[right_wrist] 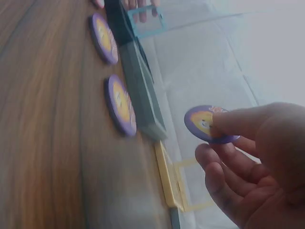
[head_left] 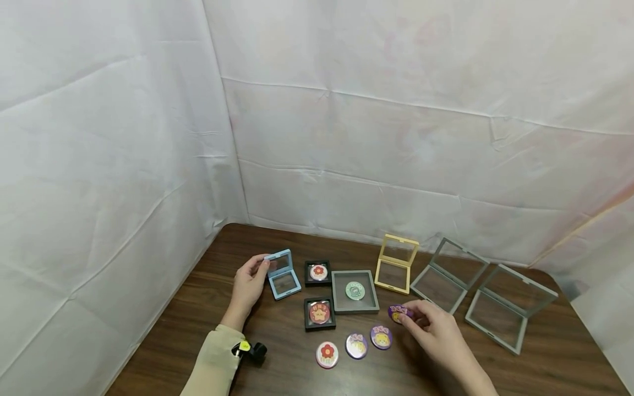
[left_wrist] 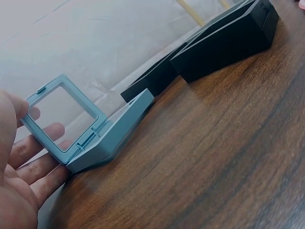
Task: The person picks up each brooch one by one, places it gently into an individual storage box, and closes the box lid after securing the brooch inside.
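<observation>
My left hand [head_left: 250, 280] pinches the raised lid of a small blue display frame [head_left: 284, 282], which stands hinged open on the table. In the left wrist view, the thumb lies on the near side of the lid [left_wrist: 64, 119] and the fingers are behind it. A purple button badge [head_left: 399, 313] with a yellow character is pinched between the thumb and fingers of my right hand [head_left: 436, 333], lifted off the table. Two similar purple badges, one [head_left: 381, 336] nearer that hand and another [head_left: 356, 345], lie flat to its left. Beside them is a white badge with a red flower [head_left: 327, 355].
Two black frames, one with a flower badge [head_left: 318, 272] and one with a red star badge [head_left: 320, 314], stand by a closed grey frame [head_left: 355, 305] holding a green badge. An open yellow frame [head_left: 393, 289] and two open grey frames [head_left: 448, 275] stand rightward. White cloth [head_left: 346, 137] hangs behind.
</observation>
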Action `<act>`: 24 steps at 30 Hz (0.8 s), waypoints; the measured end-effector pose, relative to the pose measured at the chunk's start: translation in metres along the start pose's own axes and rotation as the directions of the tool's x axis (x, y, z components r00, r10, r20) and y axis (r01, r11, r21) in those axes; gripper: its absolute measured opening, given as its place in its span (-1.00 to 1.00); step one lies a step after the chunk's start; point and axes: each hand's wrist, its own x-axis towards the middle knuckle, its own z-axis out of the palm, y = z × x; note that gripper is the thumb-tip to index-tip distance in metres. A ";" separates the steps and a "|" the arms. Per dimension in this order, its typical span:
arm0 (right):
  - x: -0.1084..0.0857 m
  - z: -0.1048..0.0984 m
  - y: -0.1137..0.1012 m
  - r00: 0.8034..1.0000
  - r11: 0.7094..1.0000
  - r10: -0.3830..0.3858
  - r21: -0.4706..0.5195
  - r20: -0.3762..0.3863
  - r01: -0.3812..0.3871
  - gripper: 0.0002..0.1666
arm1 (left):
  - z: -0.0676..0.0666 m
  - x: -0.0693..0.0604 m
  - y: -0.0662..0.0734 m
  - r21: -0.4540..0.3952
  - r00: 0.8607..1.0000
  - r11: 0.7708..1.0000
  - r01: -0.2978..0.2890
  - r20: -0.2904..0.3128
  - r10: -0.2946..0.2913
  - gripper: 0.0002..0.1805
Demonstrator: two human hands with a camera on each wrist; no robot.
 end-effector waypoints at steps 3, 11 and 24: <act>0.009 0.007 -0.007 0.999 0.999 0.032 0.003 -0.006 -0.032 -0.78 | 0.000 0.000 0.001 0.007 1.000 1.000 -0.002 0.003 0.002 -0.75; 0.049 0.037 -0.022 0.989 0.989 0.108 0.095 0.102 -0.118 -0.86 | -0.001 -0.001 0.007 0.018 1.000 1.000 0.023 -0.005 -0.023 -0.72; 0.102 0.082 -0.043 0.953 0.955 0.203 0.167 0.225 -0.243 -0.84 | 0.002 -0.002 0.004 -0.005 0.999 1.000 -0.027 0.033 0.028 -0.73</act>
